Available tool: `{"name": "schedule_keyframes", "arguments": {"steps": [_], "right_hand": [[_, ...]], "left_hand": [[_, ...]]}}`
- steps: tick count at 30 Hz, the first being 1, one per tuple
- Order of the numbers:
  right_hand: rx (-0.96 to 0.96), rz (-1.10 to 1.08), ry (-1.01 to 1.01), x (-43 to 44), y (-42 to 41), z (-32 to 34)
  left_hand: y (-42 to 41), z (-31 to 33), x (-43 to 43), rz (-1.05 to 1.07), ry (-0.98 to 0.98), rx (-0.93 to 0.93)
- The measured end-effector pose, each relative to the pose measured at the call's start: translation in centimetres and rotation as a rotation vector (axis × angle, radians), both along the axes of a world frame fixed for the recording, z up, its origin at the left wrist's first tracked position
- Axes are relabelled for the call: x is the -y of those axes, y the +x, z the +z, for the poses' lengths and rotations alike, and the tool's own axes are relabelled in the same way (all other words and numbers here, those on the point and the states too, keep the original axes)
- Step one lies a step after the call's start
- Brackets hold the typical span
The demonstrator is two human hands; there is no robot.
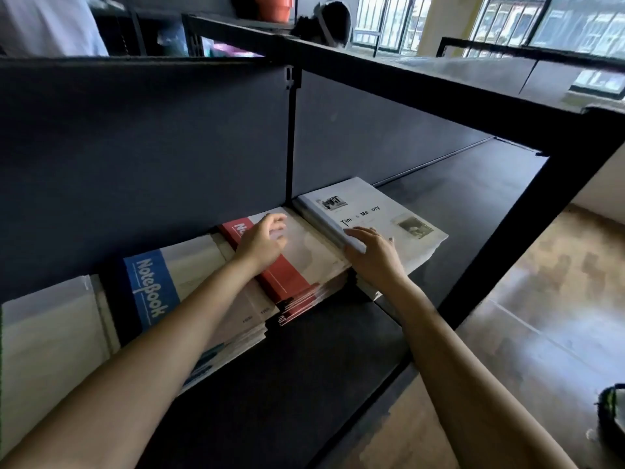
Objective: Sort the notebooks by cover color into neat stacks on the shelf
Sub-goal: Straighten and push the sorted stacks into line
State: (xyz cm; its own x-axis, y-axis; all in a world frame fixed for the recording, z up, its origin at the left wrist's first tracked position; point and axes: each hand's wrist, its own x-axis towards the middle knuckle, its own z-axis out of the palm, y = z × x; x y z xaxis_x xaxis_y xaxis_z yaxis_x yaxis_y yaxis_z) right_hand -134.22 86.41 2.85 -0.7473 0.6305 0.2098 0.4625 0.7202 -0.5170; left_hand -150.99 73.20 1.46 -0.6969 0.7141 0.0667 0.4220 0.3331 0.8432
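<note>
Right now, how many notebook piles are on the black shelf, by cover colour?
Blue-banded paper notebook pile: 1
Red-banded paper notebook pile: 1
White paper notebook pile: 1
Pale pile at the far left, cover unclear: 1
Total: 4 piles on the black metal shelf

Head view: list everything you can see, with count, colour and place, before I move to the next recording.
white notebook stack: one, white-grey covers, shelf right.
red notebook stack: one, red spines, shelf middle.
blue notebook stack: one, blue band reading Notebook, shelf left.
pale cover: one, off-white, far left.
shelf: one, black, holding the stacks.
pot: one, orange, above the shelf.
left hand: one, over red notebook stack, fingers relaxed.
right hand: one, on white notebook stack's near corner; grip unclear.
</note>
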Motion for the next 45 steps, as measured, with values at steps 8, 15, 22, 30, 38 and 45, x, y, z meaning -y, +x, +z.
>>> {"name": "schedule_keyframes", "arguments": {"steps": [8, 15, 22, 30, 38, 45], "right_hand": [[-0.188, 0.331, -0.164, 3.0, -2.7, 1.1], [-0.195, 0.719, -0.314, 13.1, -6.5, 0.6], [-0.127, 1.153, -0.461, 27.8, -7.7, 0.6], [-0.046, 1.441, -0.526, 40.5, -5.5, 1.2], [0.043, 1.564, -0.496, 50.8, -2.0, 0.2], [0.050, 1.502, -0.450, 58.3, -1.2, -0.9]], "left_hand": [[0.7, 1.6, 5.3, 0.178, 0.157, -0.124], [4.1, 1.4, 17.7, 0.539, 0.116, -0.246], [10.8, 2.4, 34.0, 0.944, 0.038, -0.217], [19.1, 3.3, 45.7, 1.207, -0.121, -0.172], [25.4, 1.3, 54.7, 1.354, -0.159, -0.115], [25.4, -0.3, 61.9, 1.297, -0.111, -0.108]]}}
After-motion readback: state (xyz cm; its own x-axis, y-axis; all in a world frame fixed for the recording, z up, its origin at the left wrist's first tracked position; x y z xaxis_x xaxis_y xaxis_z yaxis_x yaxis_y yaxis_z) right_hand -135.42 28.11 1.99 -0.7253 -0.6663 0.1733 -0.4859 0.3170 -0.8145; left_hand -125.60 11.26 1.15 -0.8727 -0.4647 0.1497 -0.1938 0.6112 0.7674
